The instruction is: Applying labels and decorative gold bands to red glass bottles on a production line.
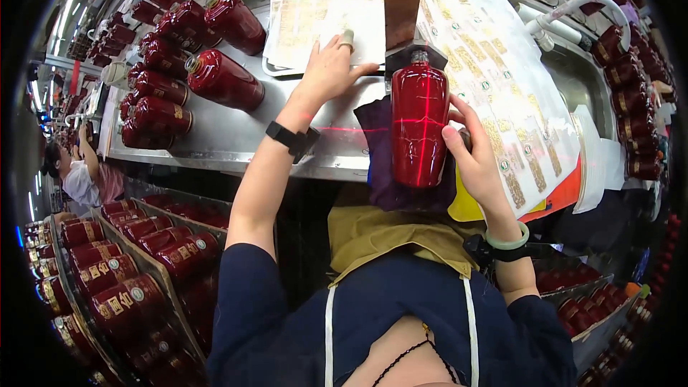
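Observation:
A glossy dark-red bottle lies in front of me on a dark cloth, its neck at a dark bracket. Red light lines cross on its side. My right hand is closed against the bottle's right edge, thumb and index finger at the glass. Between them shows a small brownish thing I cannot make out. My left hand reaches over the white sheets at the back, fingers spread, a pale cover on one fingertip. These sheets lie on a metal tray and bear gold markings.
A large sheet of gold and green decals spreads to the right, beside a sink with a white tap. Several red bottles stand at the left. Crated bottles fill the lower left. Another person sits far left.

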`<move>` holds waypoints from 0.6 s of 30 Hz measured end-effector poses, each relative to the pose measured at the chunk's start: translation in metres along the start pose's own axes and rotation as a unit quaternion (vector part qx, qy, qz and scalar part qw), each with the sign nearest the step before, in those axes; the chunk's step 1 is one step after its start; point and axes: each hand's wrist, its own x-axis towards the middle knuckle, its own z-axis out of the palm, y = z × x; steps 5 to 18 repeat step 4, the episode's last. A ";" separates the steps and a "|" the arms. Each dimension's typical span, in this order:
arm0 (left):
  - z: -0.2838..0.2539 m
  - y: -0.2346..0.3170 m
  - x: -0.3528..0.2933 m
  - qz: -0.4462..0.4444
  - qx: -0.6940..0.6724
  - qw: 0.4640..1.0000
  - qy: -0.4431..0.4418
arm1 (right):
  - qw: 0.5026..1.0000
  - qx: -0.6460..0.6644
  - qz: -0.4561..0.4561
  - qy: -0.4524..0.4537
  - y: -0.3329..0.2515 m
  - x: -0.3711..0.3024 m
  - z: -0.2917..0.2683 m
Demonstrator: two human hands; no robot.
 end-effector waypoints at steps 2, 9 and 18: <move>-0.001 -0.003 -0.001 0.026 0.052 0.997 -0.059 | 0.998 -0.058 -0.001 0.001 -0.007 -0.006 -0.006; -0.007 -0.008 -0.006 0.006 -0.019 0.991 -0.136 | 0.998 -0.055 -0.011 -0.022 -0.013 -0.012 -0.015; -0.007 -0.008 -0.006 0.006 -0.019 0.991 -0.136 | 0.998 -0.055 -0.011 -0.022 -0.013 -0.012 -0.015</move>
